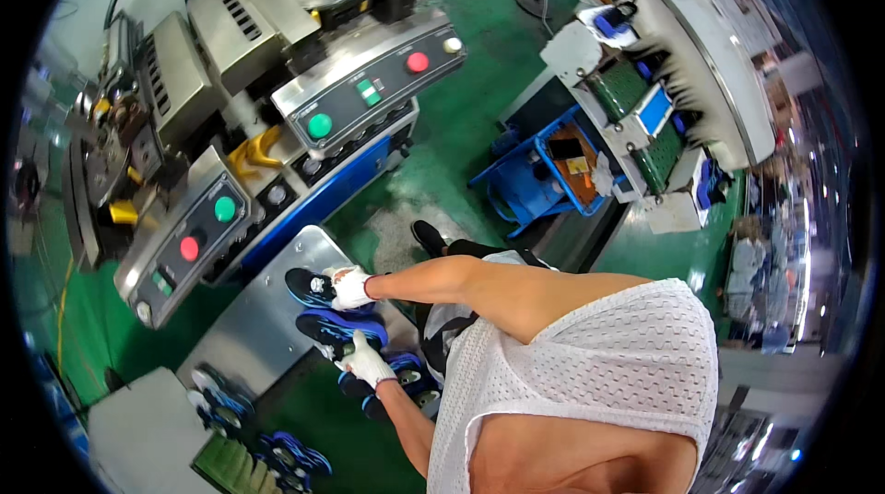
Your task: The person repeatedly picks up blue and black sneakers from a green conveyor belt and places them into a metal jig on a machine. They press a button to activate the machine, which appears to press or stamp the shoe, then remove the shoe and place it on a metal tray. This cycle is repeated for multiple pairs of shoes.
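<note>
My right hand (350, 289), in a white knit glove, is closed at the ankle end of a black shoe (306, 286) with a blue sole edge. That shoe rests over a metal shelf (263, 305). Just below it, my left hand (367, 362), gloved the same way, grips a second black-and-blue shoe (343, 328) with its thumb up. The glove hides part of this shoe. Close to my left wrist are several more dark shoes with blue soles (406, 365), partly covered by my hand and arm.
A two-station machine with sloped control panels (369, 93) and green and red buttons stands ahead. More shoes (221, 397) lie at lower left, near a green bristled or ribbed piece (235, 466). A blue cart (525, 181) and a brush-fringed conveyor machine (710, 61) stand to the right.
</note>
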Motion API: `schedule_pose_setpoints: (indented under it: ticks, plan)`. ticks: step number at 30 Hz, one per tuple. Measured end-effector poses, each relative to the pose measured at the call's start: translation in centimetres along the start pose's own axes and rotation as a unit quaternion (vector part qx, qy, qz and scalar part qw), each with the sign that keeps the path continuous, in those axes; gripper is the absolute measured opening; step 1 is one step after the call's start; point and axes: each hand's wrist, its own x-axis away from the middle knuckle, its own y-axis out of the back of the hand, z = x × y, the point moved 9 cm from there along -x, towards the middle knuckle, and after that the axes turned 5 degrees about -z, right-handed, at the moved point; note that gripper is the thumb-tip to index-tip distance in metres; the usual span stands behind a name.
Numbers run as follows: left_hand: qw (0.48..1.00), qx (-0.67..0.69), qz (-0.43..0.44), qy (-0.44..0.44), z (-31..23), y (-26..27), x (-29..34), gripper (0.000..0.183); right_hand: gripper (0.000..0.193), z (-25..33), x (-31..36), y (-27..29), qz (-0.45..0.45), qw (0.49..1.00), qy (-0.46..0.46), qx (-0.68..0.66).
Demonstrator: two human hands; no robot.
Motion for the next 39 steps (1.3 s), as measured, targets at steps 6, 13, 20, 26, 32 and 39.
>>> schedule_pose_setpoints:
  ticks: [6,13,20,26,32,39]
  plan:
    - [0.993,0.056,0.063,-0.079,-5.1,-0.5,4.2,0.083,0.055,-6.5,7.8,13.2,-0.001,0.951,-0.197,-0.24]
    - [0.89,-0.081,0.204,-0.4,-22.9,-5.2,18.0,0.093,0.027,-16.4,22.7,30.3,-0.202,0.736,-0.241,-0.599]
    - [0.703,-0.081,0.468,-0.529,-34.0,-18.5,36.3,0.074,0.025,-32.5,38.7,47.6,-0.539,0.568,-0.334,-0.524]
    - [0.63,-0.109,0.535,-0.552,-40.2,-26.2,52.3,0.082,0.062,-45.3,46.9,62.7,-0.663,0.524,-0.421,-0.33]
    - [0.579,-0.149,0.484,-0.639,-43.3,-33.5,60.0,0.086,0.062,-53.9,42.8,70.0,-0.71,0.558,-0.43,-0.023]
    - [0.585,-0.197,0.494,-0.612,-43.9,-36.2,60.4,0.083,0.077,-54.6,42.0,68.5,-0.752,0.505,-0.419,-0.059]
